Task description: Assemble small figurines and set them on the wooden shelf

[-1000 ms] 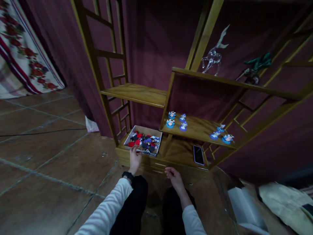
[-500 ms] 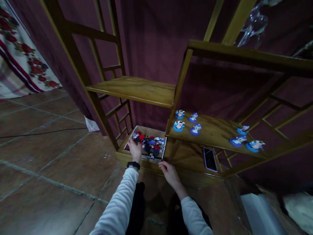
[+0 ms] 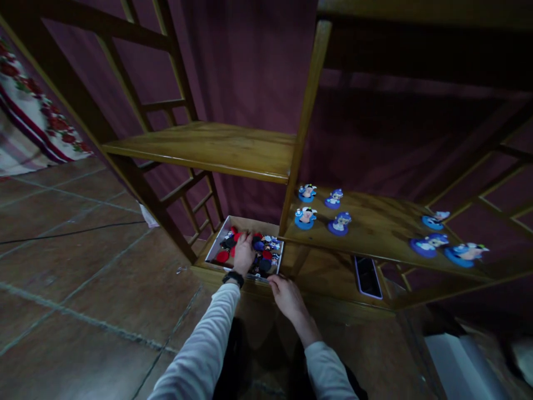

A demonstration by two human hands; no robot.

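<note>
A shallow white cardboard box (image 3: 217,238) stands on the lowest shelf, holding a jumble of small figurines with red, black and purple bases. My left hand (image 3: 244,254), a dark band at its wrist, reaches down into this pile with its fingers slightly apart. Its fingertips are partly hidden among the figurines, and I see nothing clearly held. At the box's front right corner is my right hand (image 3: 288,297), fingers curled and closed against the cardboard edge. On the shelf to the right stand pig figurines (image 3: 305,218) on blue bases and purple-haired figurines (image 3: 340,223) on purple bases.
A phone (image 3: 368,276) lies on the lower shelf at right. More figurines (image 3: 428,244) sit at the right end of the shelf above. A wooden post (image 3: 306,122) and a higher left shelf (image 3: 208,145) frame the box. A cable (image 3: 75,233) crosses the tiled floor.
My left hand has moved right, from the box's left side to the middle of the pile, uncovering red bases. My right hand stays by the corner. The view has shifted closer.
</note>
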